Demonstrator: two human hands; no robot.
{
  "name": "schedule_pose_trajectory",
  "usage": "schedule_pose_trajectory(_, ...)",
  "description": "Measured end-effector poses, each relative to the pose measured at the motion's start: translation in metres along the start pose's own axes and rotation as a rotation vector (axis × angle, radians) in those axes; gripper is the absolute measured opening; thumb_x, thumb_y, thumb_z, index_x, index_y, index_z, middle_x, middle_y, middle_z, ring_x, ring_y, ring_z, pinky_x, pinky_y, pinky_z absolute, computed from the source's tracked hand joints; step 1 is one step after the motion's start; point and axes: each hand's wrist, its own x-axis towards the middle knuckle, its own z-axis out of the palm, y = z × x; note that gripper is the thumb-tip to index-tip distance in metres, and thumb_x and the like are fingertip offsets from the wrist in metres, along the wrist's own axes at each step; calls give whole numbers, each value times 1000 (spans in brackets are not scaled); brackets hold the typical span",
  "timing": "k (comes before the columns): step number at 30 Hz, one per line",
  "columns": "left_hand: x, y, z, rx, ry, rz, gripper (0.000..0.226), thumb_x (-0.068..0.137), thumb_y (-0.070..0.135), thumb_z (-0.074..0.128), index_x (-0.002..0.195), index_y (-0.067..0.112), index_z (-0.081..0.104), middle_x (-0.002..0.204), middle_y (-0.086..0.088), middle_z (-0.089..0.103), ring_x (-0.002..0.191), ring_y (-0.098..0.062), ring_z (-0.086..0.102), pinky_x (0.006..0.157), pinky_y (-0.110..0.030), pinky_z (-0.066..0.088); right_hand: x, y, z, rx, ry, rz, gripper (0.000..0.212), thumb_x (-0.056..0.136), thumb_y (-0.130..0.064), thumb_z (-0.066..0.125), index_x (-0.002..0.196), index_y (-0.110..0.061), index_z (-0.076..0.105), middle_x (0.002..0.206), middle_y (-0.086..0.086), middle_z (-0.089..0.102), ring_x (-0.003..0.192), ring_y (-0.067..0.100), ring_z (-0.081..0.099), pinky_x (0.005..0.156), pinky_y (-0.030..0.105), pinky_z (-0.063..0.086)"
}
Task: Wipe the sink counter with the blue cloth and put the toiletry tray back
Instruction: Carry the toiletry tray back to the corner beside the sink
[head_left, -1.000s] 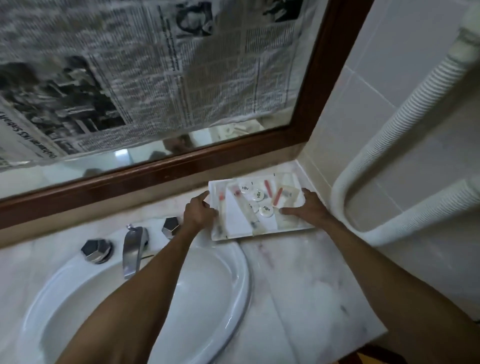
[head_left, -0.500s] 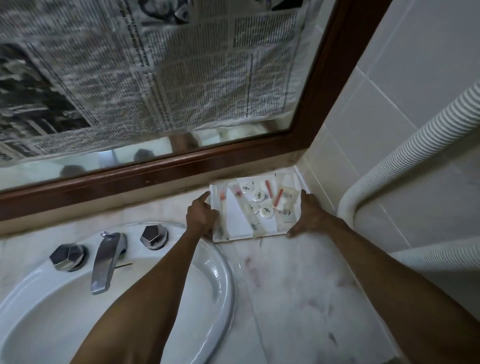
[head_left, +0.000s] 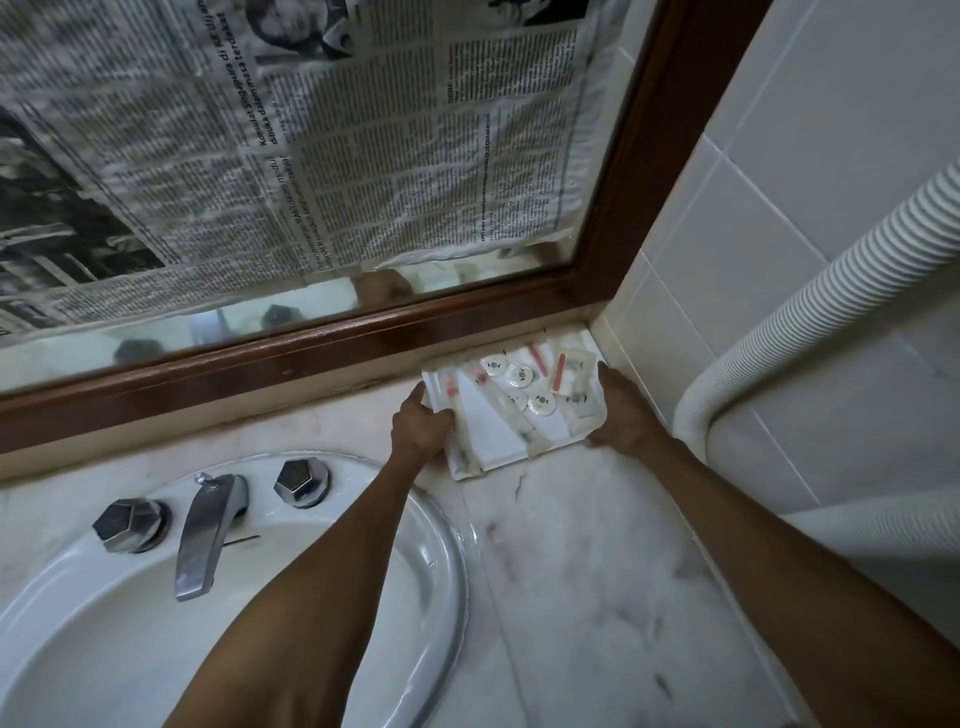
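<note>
I have the tray (head_left: 470, 467) by its two short sides, my left hand (head_left: 420, 426) curled over the left rim and my right hand (head_left: 626, 413) closed around the right rim, thumb on top. It sits in the right centre of the frame, tucked into the far corner of the surface (head_left: 597, 571) where the mirror frame (head_left: 332, 348) meets the tiled wall (head_left: 727, 260). To finish this well I should keep it level, push it square against both edges, then let go of both sides together so nothing slides. Its near edge looks to be down on the marble, though I cannot tell whether the far edge is fully seated.

Inside the tray lie several round white discs (head_left: 520, 375) with dark marks, near the middle, a few slim sachets with red ends (head_left: 560, 371) toward the back right, and a long clear-wrapped piece running diagonally across a white liner. The sink (head_left: 441, 545), lower left, holds nothing I can see. The blue cloth is not in view.
</note>
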Motion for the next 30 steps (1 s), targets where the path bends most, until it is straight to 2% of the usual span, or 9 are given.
schedule_pose_trajectory(3, -3, 5, 2, 5, -34, 23, 80, 69, 39, 54, 146, 21, 45, 110, -13, 73, 108, -35, 65, 97, -42, 51, -3, 1, 0, -55, 29, -4, 124, 63, -15, 92, 156, -4, 12, 157, 20, 28, 147, 33, 25, 118, 35, 24)
schedule_pose_trajectory(6, -6, 7, -1, 47, -69, 22, 64, 88, 33, 60, 148, 16, 42, 118, -13, 70, 116, -34, 62, 97, -34, 47, -8, -1, 3, -99, 80, 3, 114, 63, -14, 91, 153, -3, 23, 150, 20, 38, 140, 35, 35, 114, 38, 32)
schedule_pose_trajectory(9, -9, 3, -12, 142, -61, 35, 65, 96, 27, 56, 154, 11, 31, 103, -11, 75, 117, -30, 61, 99, -34, 44, -14, -15, 10, -144, 82, 12, 96, 70, -8, 82, 151, -10, 30, 148, 16, 36, 139, 36, 34, 109, 45, 39)
schedule_pose_trajectory(11, -15, 0, -27, 189, -37, 73, 62, 96, 25, 57, 152, 12, 35, 93, -6, 73, 114, -27, 62, 98, -32, 44, -17, -33, 14, -122, 84, -1, 88, 69, -7, 80, 147, -12, 38, 143, 14, 41, 136, 36, 38, 105, 46, 43)
schedule_pose_trajectory(15, -38, -9, -75, 231, 15, 186, 45, 94, 28, 60, 138, 19, 55, 107, -1, 73, 109, -24, 63, 96, -31, 46, -25, -85, 30, 70, 103, -108, 80, 62, -10, 90, 133, -8, 53, 140, 13, 50, 131, 32, 46, 106, 38, 42)
schedule_pose_trajectory(18, -59, -24, -120, 204, 53, 255, 36, 91, 33, 59, 126, 27, 64, 101, 6, 73, 93, -22, 69, 88, -34, 53, -35, -136, 44, 146, 76, -225, 61, 73, -16, 85, 127, -10, 58, 137, 8, 56, 129, 27, 50, 106, 31, 38)
schedule_pose_trajectory(20, -77, -39, -152, 196, 66, 289, 30, 91, 29, 59, 120, 28, 66, 95, 7, 73, 80, -16, 70, 79, -29, 53, -46, -176, 56, 165, 40, -290, 52, 80, -19, 80, 126, -11, 58, 136, 8, 56, 127, 27, 51, 104, 28, 36)
schedule_pose_trajectory(23, -111, -66, -203, 199, 114, 340, 26, 93, 28, 58, 118, 30, 65, 91, 12, 73, 72, -6, 69, 68, -23, 52, -71, -239, 76, 172, 2, -386, 48, 86, -26, 75, 128, -11, 58, 136, 10, 57, 126, 27, 51, 105, 34, 40)
schedule_pose_trajectory(30, -189, -161, -330, 145, 196, 339, 26, 93, 22, 60, 118, 27, 68, 94, 9, 72, 68, -2, 62, 70, -24, 52, -153, -375, 146, 214, -69, -586, 40, 89, -31, 71, 125, -17, 61, 129, 0, 61, 110, 18, 60, 95, 37, 49)
